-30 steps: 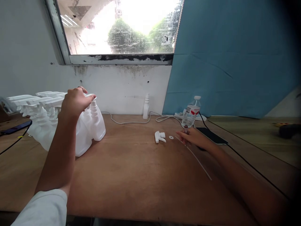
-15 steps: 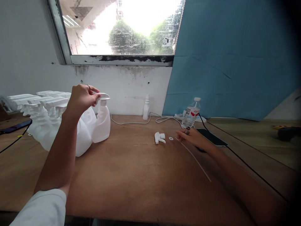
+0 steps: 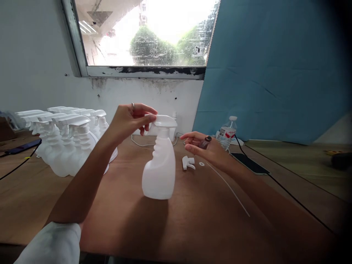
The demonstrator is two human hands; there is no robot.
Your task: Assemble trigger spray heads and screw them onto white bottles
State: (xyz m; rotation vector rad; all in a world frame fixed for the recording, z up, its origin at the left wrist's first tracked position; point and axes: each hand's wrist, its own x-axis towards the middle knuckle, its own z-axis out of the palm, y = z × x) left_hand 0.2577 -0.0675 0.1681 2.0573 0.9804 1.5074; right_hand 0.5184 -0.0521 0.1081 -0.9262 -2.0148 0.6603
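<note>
Spray bottle [image 3: 159,170], white, now upright near the middle, out in front of me over the tabletop [image 3: 209,231]; half a second ago it stood beside the group at left. Can't tell if its base touches down; dark shadow right below it.

Left to right: dark phone [image 3: 23,146] with a black cable at the far left, same spot as earlier. Next, a group of white bottles [image 3: 79,141] packed in rows, spray heads on, partly behind the person's left forearm; one fewer at its right edge than before. Left hand [image 3: 130,119], ring on one finger, has come across to the right; thumb and fingers closed on the back of the spray bottle's head. Behind the spray bottle, a small white bottle [image 3: 175,116] by the wall, mostly covered now, in plain sight earlier.

Then a loose spray head [image 3: 186,162] lying on its side and a flat white washer [image 3: 203,164] just right of it, both unmoved. Right hand [image 3: 205,151] has lifted and shifted left toward the spray bottle: thumb and forefinger parted, a brown stick [image 3: 205,142] held in the palm. Thin white tube [image 3: 229,187] lies below the right wrist, unmoved. Water bottle [image 3: 227,132] behind that hand, then another phone [image 3: 250,163], cabled, at right.
</note>
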